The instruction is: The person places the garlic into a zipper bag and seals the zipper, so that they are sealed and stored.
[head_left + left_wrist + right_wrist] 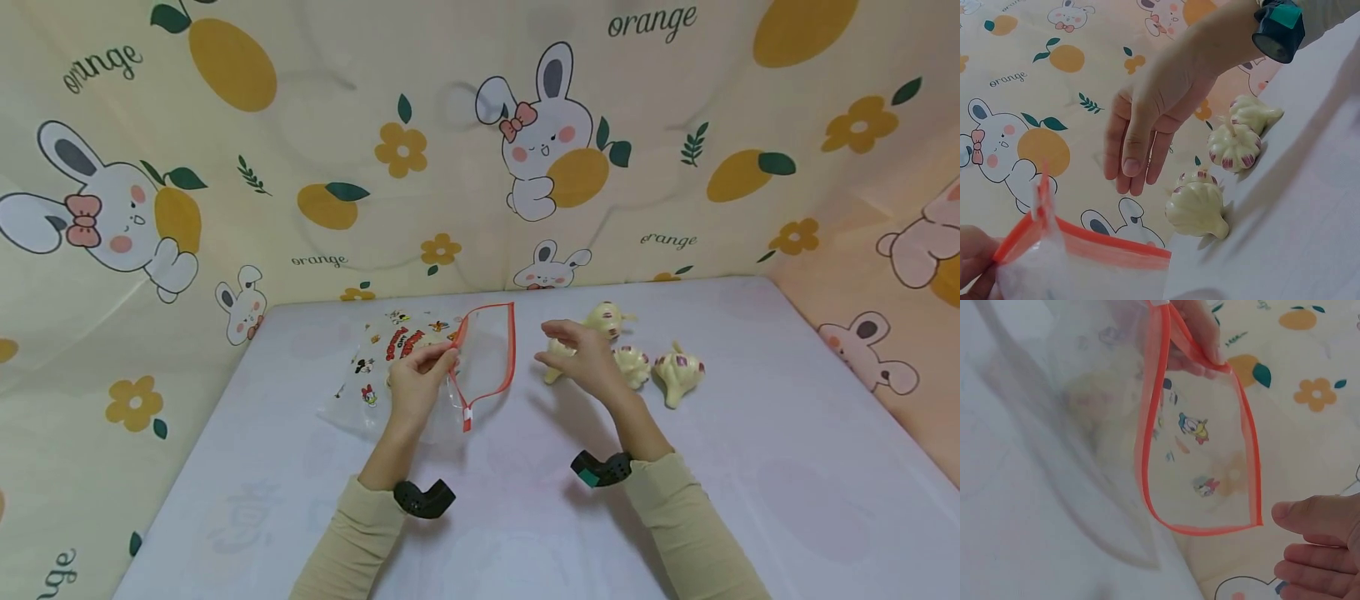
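A clear zip bag (375, 375) with cartoon prints and an orange-red zip rim lies with its mouth spread wide. My left hand (417, 385) pinches the top edge of that rim between thumb and fingers. A pale yellowish shape (1091, 406) shows blurred through the plastic in the right wrist view. Right of the bag, my right hand (588, 358) hovers with fingers extended and thumb apart, holding nothing. Several garlic bulbs with purple marks stand around and behind it: one (606, 319) at the back, another (678, 372) farthest right. One bulb is partly hidden by the right hand.
The white table (525, 517) carries the bag and the bulbs. A cloth backdrop (450, 192) printed with rabbits and oranges rises at its back and sides. Each wrist bears a small black camera (424, 498).
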